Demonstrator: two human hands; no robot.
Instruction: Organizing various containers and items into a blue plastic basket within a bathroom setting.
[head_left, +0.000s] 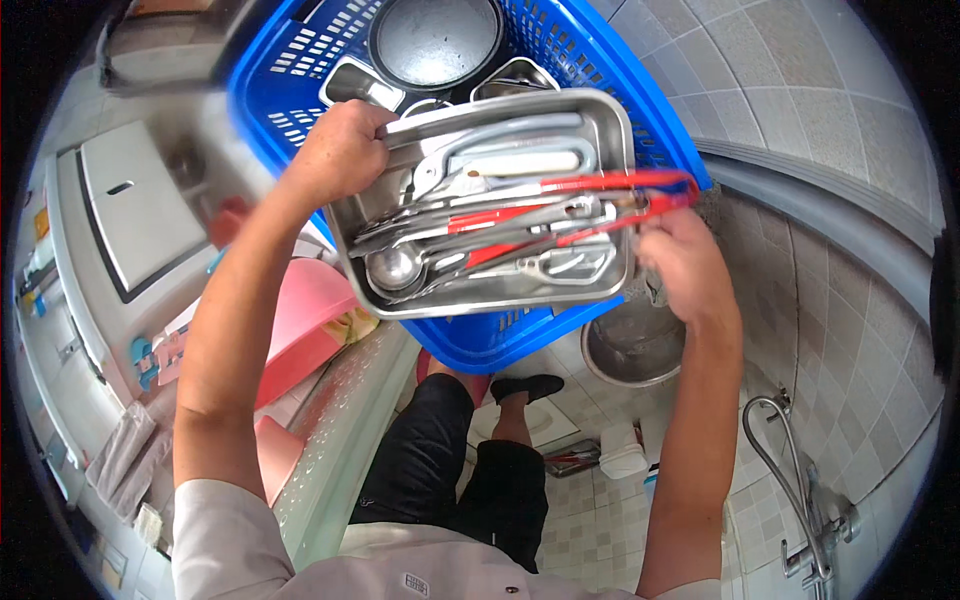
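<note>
A rectangular metal tray (490,303) full of utensils is held up between my two hands, over the near part of a blue plastic basket (655,95). My left hand (345,150) is closed on the tray's far left corner. At the right end, my right hand (685,255) is curled round the tray's edge, slightly blurred, with its fingertips partly hidden. In the tray lie a round ladle (396,268), red-handled tongs (610,182), a white-handled utensil (520,162) and other metal tools. Behind it, a dark round pan (437,40) and small metal containers (362,84) sit in the basket.
A round metal basin (637,350) is low on the right. Pink plastic tubs (310,300) stand on the left beside a wet glass edge (335,440). A shower hose and tap (820,530) project from the tiled wall. Another metal tray (573,457) lies on the floor.
</note>
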